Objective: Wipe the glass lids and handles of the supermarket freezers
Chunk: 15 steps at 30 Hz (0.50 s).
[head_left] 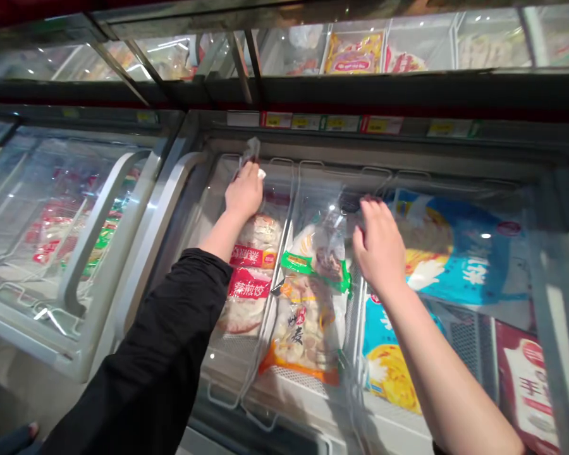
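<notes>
I am reaching into an open chest freezer of frozen food bags. My left hand, in a black sleeve, is closed on the top of a clear plastic bag at the back of the left wire basket. My right hand hovers over the divider between the middle and right baskets, fingers bent and slightly apart, with nothing clearly in it. Below the left hand lie red-labelled dumpling bags. A green-banded bag and an orange-edged bag fill the middle basket.
Blue bags and a dark red bag lie in the right basket. A second freezer with a shut glass lid and a curved handle stands at left. Yellow price tags line the back rim. An upper glass case holds more packs.
</notes>
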{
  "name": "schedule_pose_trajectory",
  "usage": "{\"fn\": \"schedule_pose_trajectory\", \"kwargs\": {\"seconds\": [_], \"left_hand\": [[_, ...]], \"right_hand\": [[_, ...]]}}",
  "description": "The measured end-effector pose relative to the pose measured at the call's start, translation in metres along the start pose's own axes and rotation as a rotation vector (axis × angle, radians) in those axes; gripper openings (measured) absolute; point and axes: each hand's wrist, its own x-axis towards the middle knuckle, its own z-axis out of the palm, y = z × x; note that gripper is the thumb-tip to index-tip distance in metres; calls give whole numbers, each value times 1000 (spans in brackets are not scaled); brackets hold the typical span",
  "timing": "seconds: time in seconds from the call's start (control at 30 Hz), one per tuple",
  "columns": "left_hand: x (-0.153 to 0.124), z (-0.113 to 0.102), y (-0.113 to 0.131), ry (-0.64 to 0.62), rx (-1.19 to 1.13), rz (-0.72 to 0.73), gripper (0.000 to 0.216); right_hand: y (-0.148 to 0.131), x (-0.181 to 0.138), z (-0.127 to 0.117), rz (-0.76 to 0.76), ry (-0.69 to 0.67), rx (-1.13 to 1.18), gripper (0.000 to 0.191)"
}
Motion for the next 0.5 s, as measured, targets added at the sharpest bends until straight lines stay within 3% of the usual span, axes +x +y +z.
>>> {"fn": "schedule_pose_trajectory", "kwargs": {"seconds": [0.07,0.17,0.27,0.4,0.5], "left_hand": [[-17,-5,-21,14,-4,-46,51],[-53,-5,-23,5,-4,-27,55],[-110,3,3,-23,1,92,57],[-199,13,46,-64,30,428,61],[-235,11,55,-93,12,599,67]], "right_hand": [[-26,10,15,9,-58,-1,60],[-50,12,33,28,-117,8,61],[-57,6,43,29,-115,3,60],[-54,2,46,14,-100,-13,58],[-54,5,45,25,-98,-21,57]]}}
